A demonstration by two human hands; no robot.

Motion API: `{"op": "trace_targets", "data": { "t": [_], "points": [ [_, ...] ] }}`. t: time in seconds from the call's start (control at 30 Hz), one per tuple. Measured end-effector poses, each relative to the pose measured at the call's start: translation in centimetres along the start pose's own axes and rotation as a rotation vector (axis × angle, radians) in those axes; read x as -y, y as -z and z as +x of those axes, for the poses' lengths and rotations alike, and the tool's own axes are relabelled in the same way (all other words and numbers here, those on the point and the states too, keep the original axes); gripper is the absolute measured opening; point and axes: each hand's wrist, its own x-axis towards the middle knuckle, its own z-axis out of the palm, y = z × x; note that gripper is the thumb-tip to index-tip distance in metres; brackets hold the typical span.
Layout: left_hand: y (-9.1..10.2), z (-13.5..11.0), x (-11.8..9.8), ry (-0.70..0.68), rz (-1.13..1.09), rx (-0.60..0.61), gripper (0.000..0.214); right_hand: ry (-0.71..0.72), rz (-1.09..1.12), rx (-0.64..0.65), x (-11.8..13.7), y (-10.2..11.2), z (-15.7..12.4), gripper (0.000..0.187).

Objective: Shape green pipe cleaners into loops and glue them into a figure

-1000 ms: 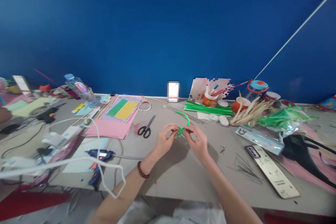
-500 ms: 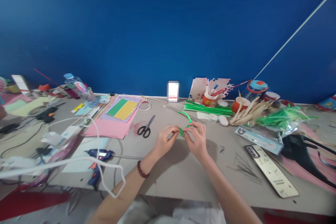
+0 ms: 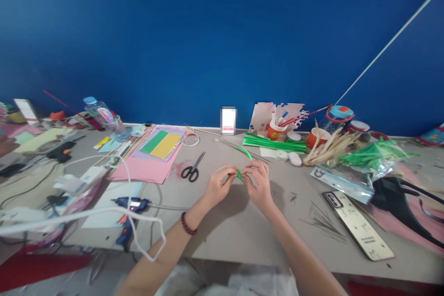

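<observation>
Above the middle of the desk, my left hand (image 3: 220, 185) and my right hand (image 3: 258, 186) are close together, fingertips pinched. Between them is a small twisted green pipe cleaner (image 3: 239, 175), gripped from both sides. A curved green length (image 3: 245, 151) arches up beyond my right fingers; whether it joins the twisted part is hidden. Black-handled scissors (image 3: 193, 168) lie on the desk left of my left hand. A bundle of green pipe cleaners (image 3: 274, 143) lies beyond my right hand.
On the left are pink paper sheets (image 3: 145, 169), a blue glue gun (image 3: 133, 204) and a white cable (image 3: 104, 213). A phone (image 3: 359, 226), thin dark wires (image 3: 324, 223) and a paper cup of pens (image 3: 276, 131) are on the right. Another person's hand (image 3: 7, 145) shows at the far left edge.
My hands stay almost in place, with small finger shifts around the green pipe cleaner. At the far left, the other person's hand has come further into view.
</observation>
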Motion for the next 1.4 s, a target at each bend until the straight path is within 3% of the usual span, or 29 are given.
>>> {"op": "trace_targets", "data": {
  "t": [0.2,0.4,0.6,0.8,1.0,1.23,1.4],
  "points": [
    [-0.3,0.1,0.2,0.082,-0.03,-0.054,0.008,-0.105,0.066,-0.032,0.2,0.0,0.1,0.007],
    [-0.1,0.2,0.4,0.159,-0.047,-0.088,0.012,-0.038,0.05,0.08,-0.2,0.3,0.5,0.005],
    [-0.3,0.1,0.1,0.228,-0.177,-0.064,0.014,-0.021,0.078,0.105,0.4,0.4,0.5,0.011],
    [-1.2,-0.2,0.8,0.432,-0.471,-0.123,0.02,-0.285,0.299,0.067,0.3,0.1,0.2,0.011],
    [-1.3,0.0,1.2,0.601,-0.603,-0.117,0.027,-0.481,0.483,0.041,-0.4,-0.5,-0.2,0.012],
    [-0.9,0.5,0.0,0.841,-0.872,-0.1,0.032,-0.456,0.394,0.071,0.0,-0.4,-0.2,0.01],
    [-1.1,0.4,-0.2,0.81,-0.913,-0.083,0.033,-0.306,0.227,0.072,0.8,0.0,0.0,0.01]
  ]
}}
